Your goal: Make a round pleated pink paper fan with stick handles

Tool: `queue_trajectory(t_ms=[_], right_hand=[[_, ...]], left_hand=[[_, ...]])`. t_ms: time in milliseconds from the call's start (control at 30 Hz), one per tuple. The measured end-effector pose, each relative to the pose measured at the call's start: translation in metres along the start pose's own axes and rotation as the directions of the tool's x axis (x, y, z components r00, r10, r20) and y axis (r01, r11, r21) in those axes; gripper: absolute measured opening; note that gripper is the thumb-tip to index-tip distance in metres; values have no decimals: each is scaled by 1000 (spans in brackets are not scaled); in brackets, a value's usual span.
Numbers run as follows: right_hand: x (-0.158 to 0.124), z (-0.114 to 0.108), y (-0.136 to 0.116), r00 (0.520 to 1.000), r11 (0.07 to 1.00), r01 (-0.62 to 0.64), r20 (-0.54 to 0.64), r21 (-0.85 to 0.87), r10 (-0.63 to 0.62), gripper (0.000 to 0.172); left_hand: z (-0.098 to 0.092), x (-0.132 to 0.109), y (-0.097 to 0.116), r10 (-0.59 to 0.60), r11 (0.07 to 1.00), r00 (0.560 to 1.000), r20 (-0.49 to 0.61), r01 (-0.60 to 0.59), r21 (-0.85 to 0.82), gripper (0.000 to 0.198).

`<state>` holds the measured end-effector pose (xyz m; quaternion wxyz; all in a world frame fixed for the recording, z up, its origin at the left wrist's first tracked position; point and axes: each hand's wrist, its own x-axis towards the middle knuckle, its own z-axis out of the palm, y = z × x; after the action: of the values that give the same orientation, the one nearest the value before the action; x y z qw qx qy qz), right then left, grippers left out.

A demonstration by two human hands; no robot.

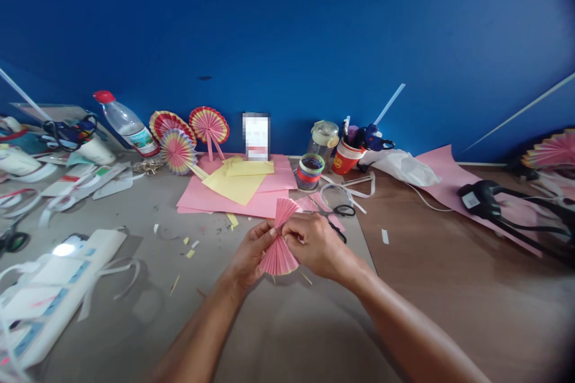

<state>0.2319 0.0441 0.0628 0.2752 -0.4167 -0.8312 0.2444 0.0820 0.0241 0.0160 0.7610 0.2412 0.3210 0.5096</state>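
pleated pink paper (279, 254) pinched between both hands (256, 251)

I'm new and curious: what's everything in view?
Fan: one, pink, front centre
Other fans: four, multicoloured, back left, far right
Paper sheets: several, pink, yellow, centre
Bottle: one, clear, back left
Screen: one, white, back
Jar: one, clear, back
Banded pot: one, multicoloured, before jar
Cup: one, red, beside jar
Scissors: one, black-handled, right
Long block: one, white-blue, left
Clutter: uncounted, mixed, both sides
Left hand: one, on fan
Right hand: one, on fan
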Motion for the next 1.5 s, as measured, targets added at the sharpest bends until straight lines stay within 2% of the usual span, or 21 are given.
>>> queue_trajectory(t_ms=[133,267,433,733,1000,1267,1500], right_hand=[[1,-1,0,999,998,-37,-15,58,38,20],[1,2,0,998,999,-33,-44,38,35,18],[0,8,2,994,998,-52,-94,-24,50,16],[1,5,2,997,998,-60,-57,5,60,17],[0,7,6,997,998,-61,-43,-25,60,17],[3,1,2,995,995,-100,1,10,100,20],[2,-2,0,992,992,-124,25,23,124,20]], left_hand=[[-1,0,-1,6,1000,1000,3,-6,9,24],[-1,-2,-2,14,1000,1000,1,-14,8,22],[0,-2,-3,14,997,997,79,-20,74,29],[0,-1,-3,-29,997,995,95,22,74,26],[3,-1,-2,-20,990,997,73,9,140,29],[1,-1,-1,-20,990,997,74,9,139,20],[3,0,-2,8,984,999,35,-14,178,25]])
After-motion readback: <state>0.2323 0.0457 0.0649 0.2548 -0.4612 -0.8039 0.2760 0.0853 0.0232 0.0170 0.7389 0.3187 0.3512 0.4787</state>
